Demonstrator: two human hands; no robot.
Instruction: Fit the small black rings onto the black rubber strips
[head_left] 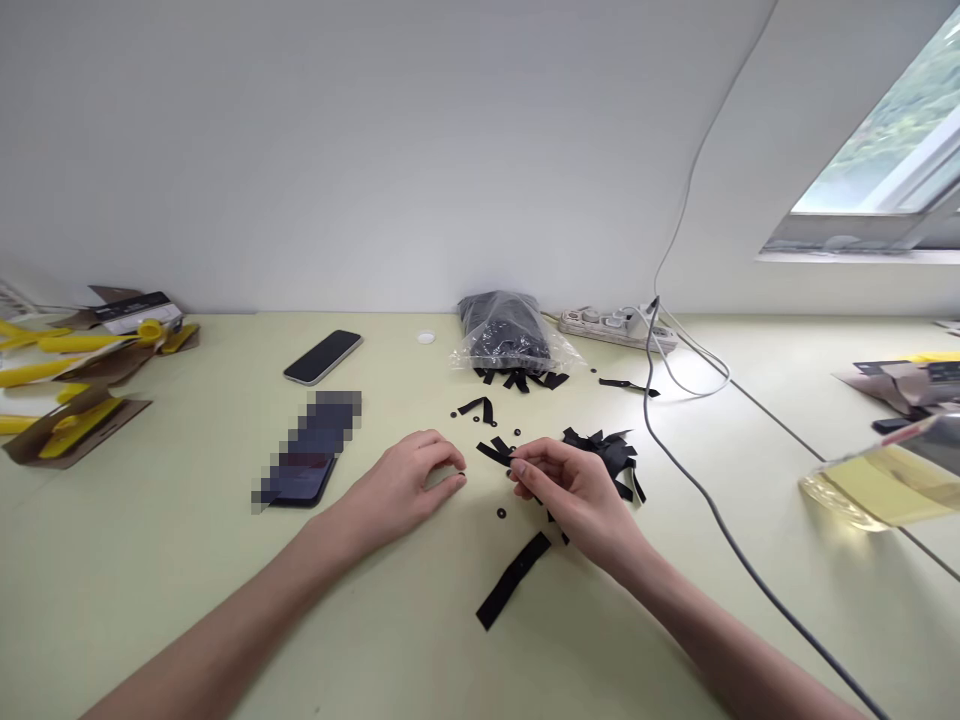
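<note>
My left hand (416, 478) rests low over the table with thumb and forefinger nearly together; a small black washer (461, 474) shows between their tips. Fingers pinched, my right hand (574, 485) holds the end of a short black fabric strip (493, 453), which points left. Around the hands lie several loose washers, one of them a black washer (502, 513) below the gap between them. Nearest me is a longer black strip (514, 580) with a small hole or dot near its middle. A pile of black strips (611, 455) sits behind my right hand, partly covered by it.
A clear plastic bag (510, 330) of black pieces stands by the wall, beside a power strip (619, 325). Its grey cable (690, 470) crosses the table at right. Two phones (324, 357) lie left. Yellow tools (90, 345) and a clear yellowish container (885, 480) flank the table.
</note>
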